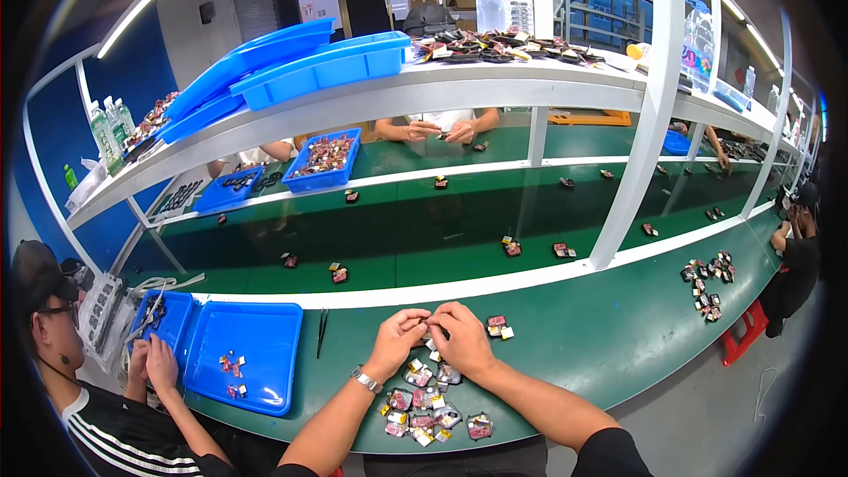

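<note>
My left hand [397, 340] and my right hand [461, 336] meet fingertip to fingertip over the green bench [601, 336], pinching one small part [427, 332] between them; most of it is hidden by my fingers. A watch sits on my left wrist [365, 380]. Just below my hands lies a pile of several small pink, yellow and white parts [424, 406]. Two more parts [497, 327] rest right of my right hand. Black tweezers [321, 332] lie left of my left hand.
A blue tray [265, 371] holding a few parts sits at left, where a person's hands [152, 362] work. The green belt [397, 238] carries scattered parts. Another part cluster [708, 281] lies at right. Across the bench, someone's hands [442, 131] work. Blue bins [318, 71] stand on the shelf.
</note>
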A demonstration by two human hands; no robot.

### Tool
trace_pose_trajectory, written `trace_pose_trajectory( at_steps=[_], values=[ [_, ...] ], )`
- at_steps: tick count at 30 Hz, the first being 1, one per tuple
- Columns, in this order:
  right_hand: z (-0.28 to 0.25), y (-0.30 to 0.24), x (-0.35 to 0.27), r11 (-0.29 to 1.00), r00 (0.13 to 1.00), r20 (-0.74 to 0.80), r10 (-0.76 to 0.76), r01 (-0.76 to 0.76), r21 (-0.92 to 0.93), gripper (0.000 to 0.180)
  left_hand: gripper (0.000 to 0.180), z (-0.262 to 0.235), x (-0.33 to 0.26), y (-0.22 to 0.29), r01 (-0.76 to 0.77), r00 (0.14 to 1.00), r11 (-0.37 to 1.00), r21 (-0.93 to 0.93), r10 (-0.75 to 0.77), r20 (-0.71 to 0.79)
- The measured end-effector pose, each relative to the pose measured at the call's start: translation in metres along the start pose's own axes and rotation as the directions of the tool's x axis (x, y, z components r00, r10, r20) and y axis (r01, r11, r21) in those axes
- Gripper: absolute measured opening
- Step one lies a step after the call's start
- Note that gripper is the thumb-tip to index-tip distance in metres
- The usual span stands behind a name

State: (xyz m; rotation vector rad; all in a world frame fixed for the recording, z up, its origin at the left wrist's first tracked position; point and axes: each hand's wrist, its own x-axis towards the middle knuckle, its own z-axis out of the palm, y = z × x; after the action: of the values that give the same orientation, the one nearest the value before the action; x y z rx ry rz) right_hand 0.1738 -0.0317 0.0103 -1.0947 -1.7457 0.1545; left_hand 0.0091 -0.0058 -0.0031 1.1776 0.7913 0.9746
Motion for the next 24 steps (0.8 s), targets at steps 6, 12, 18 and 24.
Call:
trace_pose_trajectory(
  at_steps=[6,12,18,24],
  values=[
    [-0.005,-0.009,0.001,0.995,0.997,0.016,-0.074,0.074,-0.069,0.013,0.028,-0.007,0.0,-0.001,0.037,0.997,0.995,-0.093,-0.03,0.072],
    [-0.001,-0.005,-0.001,0.981,0.992,0.031,-0.121,0.125,-0.148,0.013,0.028,-0.007,0.001,-0.002,0.026,0.996,0.992,-0.127,-0.015,0.091],
    [-0.009,-0.019,0.003,0.987,0.996,0.021,-0.091,0.093,-0.132,0.024,0.032,-0.007,0.005,-0.001,0.003,0.996,0.977,-0.215,0.017,0.091],
    [0.003,0.007,0.018,0.99,0.995,0.041,-0.093,0.096,-0.101,0.027,0.049,-0.006,0.002,0.004,0.011,0.993,0.967,-0.254,0.019,0.115]
  ],
)
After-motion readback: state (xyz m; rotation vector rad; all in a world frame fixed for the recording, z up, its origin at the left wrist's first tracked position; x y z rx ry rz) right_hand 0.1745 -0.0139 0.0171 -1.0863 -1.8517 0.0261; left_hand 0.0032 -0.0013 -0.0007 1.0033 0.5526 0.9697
